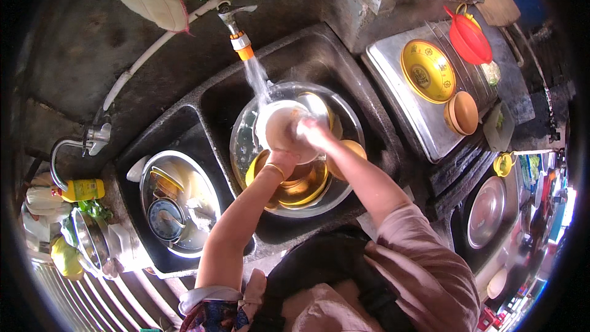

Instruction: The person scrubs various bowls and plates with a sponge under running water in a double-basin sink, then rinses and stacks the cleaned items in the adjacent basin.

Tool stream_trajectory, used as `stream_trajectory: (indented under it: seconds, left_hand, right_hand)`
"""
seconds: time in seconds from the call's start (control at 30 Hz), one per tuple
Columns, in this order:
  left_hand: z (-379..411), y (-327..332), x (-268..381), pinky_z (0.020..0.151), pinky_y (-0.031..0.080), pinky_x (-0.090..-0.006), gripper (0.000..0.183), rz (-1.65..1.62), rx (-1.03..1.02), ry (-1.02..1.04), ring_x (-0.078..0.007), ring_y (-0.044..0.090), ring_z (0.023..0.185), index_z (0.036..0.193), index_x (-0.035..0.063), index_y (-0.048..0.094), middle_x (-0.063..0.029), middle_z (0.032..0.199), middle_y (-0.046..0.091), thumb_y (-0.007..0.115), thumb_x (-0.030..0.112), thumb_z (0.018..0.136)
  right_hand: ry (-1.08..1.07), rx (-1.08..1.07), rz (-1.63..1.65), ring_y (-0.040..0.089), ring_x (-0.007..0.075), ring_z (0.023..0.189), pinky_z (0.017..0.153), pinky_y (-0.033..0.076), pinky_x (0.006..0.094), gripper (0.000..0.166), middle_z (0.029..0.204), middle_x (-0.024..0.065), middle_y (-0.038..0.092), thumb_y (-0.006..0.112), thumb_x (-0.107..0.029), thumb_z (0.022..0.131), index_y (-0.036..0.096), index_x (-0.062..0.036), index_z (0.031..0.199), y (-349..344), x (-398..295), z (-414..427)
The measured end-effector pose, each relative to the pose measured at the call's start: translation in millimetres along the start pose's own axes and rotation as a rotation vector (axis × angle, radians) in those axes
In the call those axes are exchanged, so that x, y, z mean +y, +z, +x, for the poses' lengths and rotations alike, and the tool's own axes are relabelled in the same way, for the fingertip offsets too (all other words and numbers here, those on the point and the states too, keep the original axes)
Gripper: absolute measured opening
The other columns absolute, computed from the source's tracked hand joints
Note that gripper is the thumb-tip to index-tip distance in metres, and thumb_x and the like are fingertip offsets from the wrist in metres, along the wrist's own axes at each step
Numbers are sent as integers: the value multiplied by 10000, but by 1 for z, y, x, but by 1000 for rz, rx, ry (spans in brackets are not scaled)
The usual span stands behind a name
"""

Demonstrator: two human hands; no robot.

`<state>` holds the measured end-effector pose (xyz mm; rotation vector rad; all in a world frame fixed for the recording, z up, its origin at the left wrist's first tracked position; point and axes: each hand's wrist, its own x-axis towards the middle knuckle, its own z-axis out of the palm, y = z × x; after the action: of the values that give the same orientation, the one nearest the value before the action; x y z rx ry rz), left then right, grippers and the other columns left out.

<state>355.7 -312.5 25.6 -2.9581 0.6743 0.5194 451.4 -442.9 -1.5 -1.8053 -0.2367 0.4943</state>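
My left hand [282,163] grips the near rim of a white bowl [272,122], tilted over a large metal basin [240,143]. Blurred by motion, my right hand [315,136] is at the bowl's inside right; I cannot tell whether it holds anything. Water [258,80] runs from a faucet [239,41] with an orange-and-white nozzle at the bowl's far edge. Beneath my hands, yellow bowls [313,191] lie in the basin, partly hidden by the white bowl and my arms. An orange-tan bowl [354,150] sits at the basin's right side, partly behind my right forearm.
In the left compartment of the dark sink [203,120], a basin [213,193] holds stacked dishes and murky water. Right of the sink, a metal surface [392,62] carries a yellow patterned bowl [426,71], tan bowls [462,113] and a red strainer [468,39]. A second faucet [97,138] stands left.
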Motion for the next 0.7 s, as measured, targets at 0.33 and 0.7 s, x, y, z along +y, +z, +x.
stream_trajectory:
  seconds: [0.33,0.7]
  left_hand:
    - [-33,-46,-8,841,405,-276,281,-1994,304,-279,-166,552,914,1097,57,533,-49,1038,566,498,139,830]
    - [-81,-6,-23,882,396,-306,505,-2242,197,-230,-188,532,978,1134,22,493,-70,1074,551,645,-7,653]
  right_hand:
    - [-598,158,-106,571,179,756,681,472,330,88,742,67,572,606,-115,733,549,-49,730,1,-137,-51]
    - [-196,75,-497,606,221,670,587,484,340,251,748,133,609,488,-271,852,566,-33,854,44,-82,-43]
